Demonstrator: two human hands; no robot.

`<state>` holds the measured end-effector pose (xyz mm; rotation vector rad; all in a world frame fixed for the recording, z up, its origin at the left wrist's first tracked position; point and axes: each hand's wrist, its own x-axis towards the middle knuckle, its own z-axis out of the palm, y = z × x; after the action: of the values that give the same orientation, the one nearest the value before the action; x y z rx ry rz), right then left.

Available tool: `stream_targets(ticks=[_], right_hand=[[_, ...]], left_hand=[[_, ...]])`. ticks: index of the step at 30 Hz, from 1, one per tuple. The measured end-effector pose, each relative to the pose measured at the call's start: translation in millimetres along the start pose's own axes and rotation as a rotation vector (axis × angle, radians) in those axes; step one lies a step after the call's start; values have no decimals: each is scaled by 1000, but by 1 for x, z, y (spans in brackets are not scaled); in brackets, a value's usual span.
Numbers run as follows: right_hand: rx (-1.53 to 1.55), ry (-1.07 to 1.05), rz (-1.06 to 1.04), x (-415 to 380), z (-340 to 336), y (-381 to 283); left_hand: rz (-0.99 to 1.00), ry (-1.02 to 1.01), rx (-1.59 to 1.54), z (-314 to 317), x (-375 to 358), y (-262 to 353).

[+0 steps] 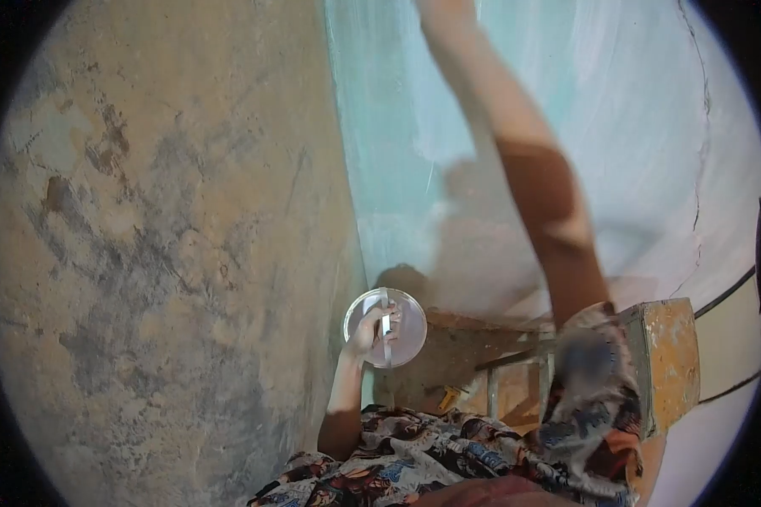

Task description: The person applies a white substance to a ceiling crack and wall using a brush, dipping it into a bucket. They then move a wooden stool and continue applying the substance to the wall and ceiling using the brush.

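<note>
My left hand (368,329) is low in the middle, closed round the pale band that crosses a round container (410,331) with a light rim. What fills the container looks whitish. My right arm stretches up across the pale turquoise and white wall (397,127). At the top edge my right hand (445,10) is blurred and mostly cut off, so its fingers and anything in them are hidden.
A rough, stained tan wall (169,211) fills the left side. Below are a worn wooden box-like piece (670,363), a rung frame (492,390) and a small yellow object (451,398). Dark cables (727,291) run at the right.
</note>
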<state>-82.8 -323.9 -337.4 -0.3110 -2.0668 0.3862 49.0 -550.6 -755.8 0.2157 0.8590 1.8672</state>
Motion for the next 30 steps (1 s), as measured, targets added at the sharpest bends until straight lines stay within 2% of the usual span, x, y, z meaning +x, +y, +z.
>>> stream_targets(ticks=[1, 2, 3, 4, 5, 10, 12, 15, 18, 20, 22, 24, 26, 29, 30], right_hand=[[28, -138, 112, -35, 12, 9], [-130, 108, -185, -67, 73, 67], [-101, 111, -252, -113, 99, 97], [-108, 37, -184, -162, 114, 115], [-253, -161, -54, -214, 105, 113], [-15, -449, 47, -392, 106, 186], [-129, -35, -9, -446, 105, 220], [64, -317, 321, -514, 40, 251], [141, -632, 722, -493, -64, 231], [276, -549, 766, -495, -107, 241], [234, -546, 706, -458, -163, 210], [280, -604, 591, -440, -197, 206], [196, -684, 615, -400, -232, 166], [49, -695, 480, -370, -255, 138], [-25, -668, 362, -370, -255, 139]], left_hand=[[16, 35, 10, 0, -4, -5], [37, 68, 24, 7, -9, -4], [59, 101, 39, 10, -12, -4], [66, 117, 46, 10, -14, -5], [67, 139, 54, 9, -18, -8], [101, 186, 177, 25, -40, -13], [91, 158, 194, 29, -43, -15], [74, 140, 271, 34, -40, -25], [30, 84, 189, 43, -34, -26], [50, 11, 186, 49, -34, -22], [93, -19, 232, 71, -39, -14], [81, -105, 253, 84, -38, -8], [74, -174, 310, 101, -36, -6], [120, -174, 505, 124, -29, -10], [148, -180, 560, 129, -25, -12]])
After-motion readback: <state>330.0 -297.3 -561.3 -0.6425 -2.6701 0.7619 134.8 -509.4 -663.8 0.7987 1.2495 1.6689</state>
